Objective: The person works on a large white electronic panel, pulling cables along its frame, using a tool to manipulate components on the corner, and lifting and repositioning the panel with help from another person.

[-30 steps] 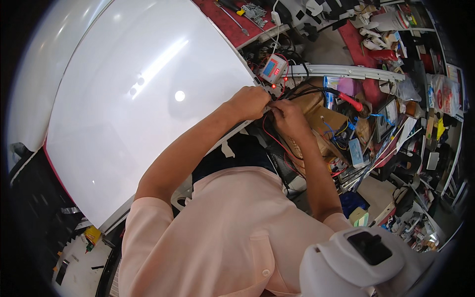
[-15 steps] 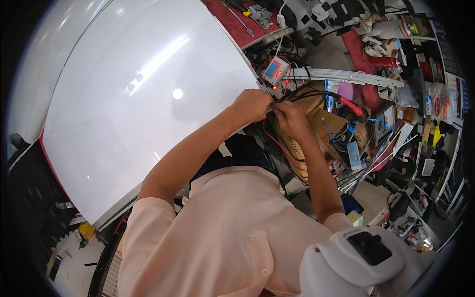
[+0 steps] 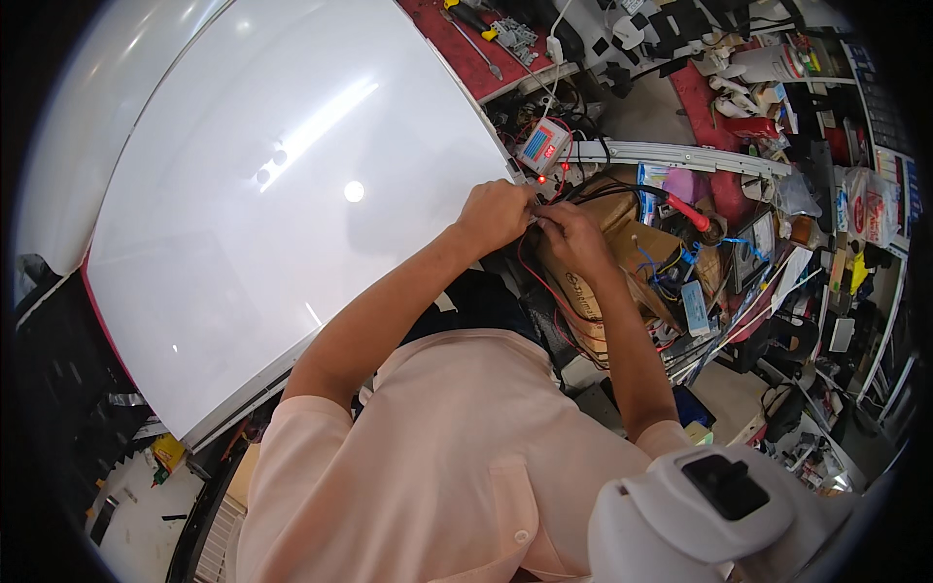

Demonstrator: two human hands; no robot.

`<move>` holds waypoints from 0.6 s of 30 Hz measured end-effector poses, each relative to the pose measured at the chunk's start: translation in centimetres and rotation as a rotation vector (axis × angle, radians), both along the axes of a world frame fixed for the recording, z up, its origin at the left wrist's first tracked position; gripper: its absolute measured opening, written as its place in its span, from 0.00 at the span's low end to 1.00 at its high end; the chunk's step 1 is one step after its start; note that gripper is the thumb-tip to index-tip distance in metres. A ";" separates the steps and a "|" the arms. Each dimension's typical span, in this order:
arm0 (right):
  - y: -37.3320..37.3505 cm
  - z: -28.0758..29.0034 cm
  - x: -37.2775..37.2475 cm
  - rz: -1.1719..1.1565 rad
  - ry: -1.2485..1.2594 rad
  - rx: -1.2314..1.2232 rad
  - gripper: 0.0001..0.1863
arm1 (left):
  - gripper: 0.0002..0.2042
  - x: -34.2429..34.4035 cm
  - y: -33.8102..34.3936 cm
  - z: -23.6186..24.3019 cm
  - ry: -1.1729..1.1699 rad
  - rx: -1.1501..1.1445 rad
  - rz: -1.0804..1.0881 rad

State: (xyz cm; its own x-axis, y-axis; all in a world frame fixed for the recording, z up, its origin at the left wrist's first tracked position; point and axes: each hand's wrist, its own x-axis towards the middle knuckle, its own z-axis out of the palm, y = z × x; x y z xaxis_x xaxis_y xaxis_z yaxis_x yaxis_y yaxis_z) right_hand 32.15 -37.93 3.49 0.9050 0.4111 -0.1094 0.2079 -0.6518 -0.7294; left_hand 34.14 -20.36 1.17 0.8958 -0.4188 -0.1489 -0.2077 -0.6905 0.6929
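A large glossy white panel [image 3: 243, 243] spreads across the left half of the view. At its right-hand corner my left hand [image 3: 496, 214] is closed, knuckles up, fingers curled at the panel's edge. My right hand [image 3: 575, 238] meets it there, thumb and fingers pinched together. Something small and thin shows between the fingertips, too small to make out. Just beyond the hands lies a small white box with red leads [image 3: 544, 146], two red lights glowing near it. A red wire [image 3: 530, 260] hangs below the fingertips.
Right of my hands are a brown cardboard box [image 3: 583, 316], black cables with a red plug-like end [image 3: 688, 212] and a metal rail [image 3: 680, 154]. Screwdrivers [image 3: 476, 44] lie on a red surface at the top. Cluttered shelves [image 3: 855, 194] stand at far right.
Both hands stay together at the panel's corner, with the fingers shifted slightly. The whole view has moved a little.
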 end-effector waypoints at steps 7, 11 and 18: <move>-0.6 -0.6 -0.2 0.074 -0.102 -0.122 0.10 | 0.05 -3.1 0.1 -0.6 -0.100 -0.019 0.011; -0.6 -0.9 -0.4 0.065 -0.117 -0.125 0.11 | 0.07 -4.1 -0.1 -0.1 0.002 -0.041 0.076; -0.4 -1.1 -0.3 0.033 -0.102 -0.037 0.10 | 0.18 -4.7 -1.3 0.1 0.247 -0.261 0.266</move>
State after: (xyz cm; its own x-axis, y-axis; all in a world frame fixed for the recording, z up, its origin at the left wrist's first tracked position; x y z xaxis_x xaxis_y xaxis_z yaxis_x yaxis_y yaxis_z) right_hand 31.89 -38.38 2.39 0.8983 0.4382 -0.0329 0.3016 -0.6692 -0.6791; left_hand 29.47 -21.64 1.26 0.9283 -0.2309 -0.2916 0.1466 -0.4933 0.8574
